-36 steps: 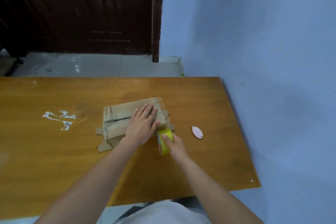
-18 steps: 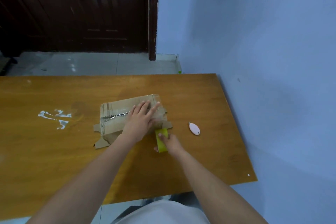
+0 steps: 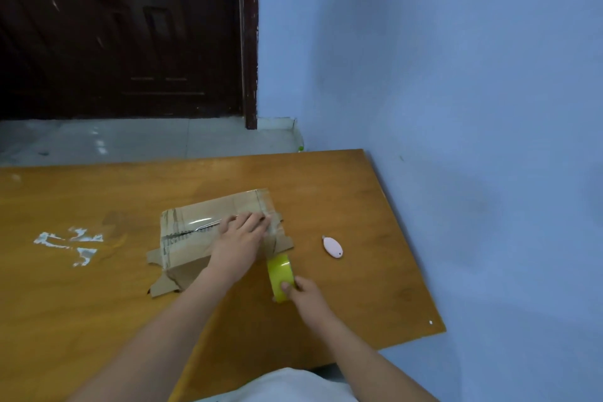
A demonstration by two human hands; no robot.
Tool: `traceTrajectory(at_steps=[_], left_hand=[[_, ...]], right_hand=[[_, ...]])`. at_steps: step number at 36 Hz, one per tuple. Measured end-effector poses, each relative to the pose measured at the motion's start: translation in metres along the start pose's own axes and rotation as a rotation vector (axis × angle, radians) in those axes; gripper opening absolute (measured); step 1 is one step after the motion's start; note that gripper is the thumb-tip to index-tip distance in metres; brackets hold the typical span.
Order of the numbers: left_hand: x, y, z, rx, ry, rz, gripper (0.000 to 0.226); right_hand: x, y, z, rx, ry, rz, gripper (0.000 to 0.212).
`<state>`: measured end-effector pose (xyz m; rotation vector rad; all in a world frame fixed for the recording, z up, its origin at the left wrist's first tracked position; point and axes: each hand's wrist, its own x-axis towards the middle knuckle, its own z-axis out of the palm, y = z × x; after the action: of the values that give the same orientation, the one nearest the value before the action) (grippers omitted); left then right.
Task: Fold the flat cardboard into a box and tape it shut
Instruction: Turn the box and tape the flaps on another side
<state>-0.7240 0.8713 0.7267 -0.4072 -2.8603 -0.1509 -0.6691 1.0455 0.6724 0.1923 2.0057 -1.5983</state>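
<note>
A low, rectangular brown cardboard box [image 3: 208, 232] with glossy clear tape along its top seam lies near the middle of the orange-brown wooden tabletop [image 3: 359, 192], loose flaps splayed at its near corners. The left hand [image 3: 241, 238] presses flat, fingers extended, on the box top; the right hand [image 3: 305, 292] has its grip closed around a yellow-green tape roll [image 3: 280, 271] just beside the box. A small pink oval object [image 3: 332, 247] lies apart to the right.

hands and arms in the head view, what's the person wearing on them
Nothing shows on either one. The left hand and the right hand are bare, with no gloves, rings, watch or bands visible. Both forearms are uncovered up to the bottom edge of the frame, with no sleeves in view. A bit of white garment shows at the bottom, at the torso.
</note>
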Motion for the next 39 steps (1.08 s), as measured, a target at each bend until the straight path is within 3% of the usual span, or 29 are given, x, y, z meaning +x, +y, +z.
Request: traceTrajectory(at_steps=[4, 9, 18, 23, 30, 34, 36, 39], left_hand=[[-0.001, 0.000, 0.001, -0.002, 0.056, 0.031, 0.035], [-0.008, 0.006, 0.007, -0.008, -0.006, 0.016, 0.062], [-0.012, 0.007, 0.015, 0.046, -0.053, 0.005, 0.079], [-0.015, 0.016, 0.022, 0.085, -0.158, -0.073, 0.107], [-0.015, 0.022, 0.029, 0.139, -0.282, -0.145, 0.113], [-0.015, 0.023, 0.028, 0.144, -0.303, -0.157, 0.114], [-0.015, 0.024, 0.027, 0.137, -0.315, -0.163, 0.115], [-0.014, 0.024, 0.028, 0.123, -0.319, -0.176, 0.118]], right_hand=[[0.006, -0.003, 0.005, 0.012, 0.032, 0.023, 0.022], [0.013, -0.007, 0.007, 0.063, 0.051, 0.084, 0.018], [0.021, -0.005, 0.007, 0.058, 0.079, 0.177, 0.019], [0.018, -0.007, 0.006, 0.035, 0.032, 0.161, 0.019], [0.015, 0.002, 0.000, -0.010, -0.002, 0.145, 0.033], [0.016, -0.003, -0.009, -0.030, -0.069, 0.142, 0.023], [0.021, -0.003, -0.017, -0.014, 0.008, 0.142, 0.025], [0.034, -0.010, -0.035, -0.056, 0.309, 0.099, 0.025]])
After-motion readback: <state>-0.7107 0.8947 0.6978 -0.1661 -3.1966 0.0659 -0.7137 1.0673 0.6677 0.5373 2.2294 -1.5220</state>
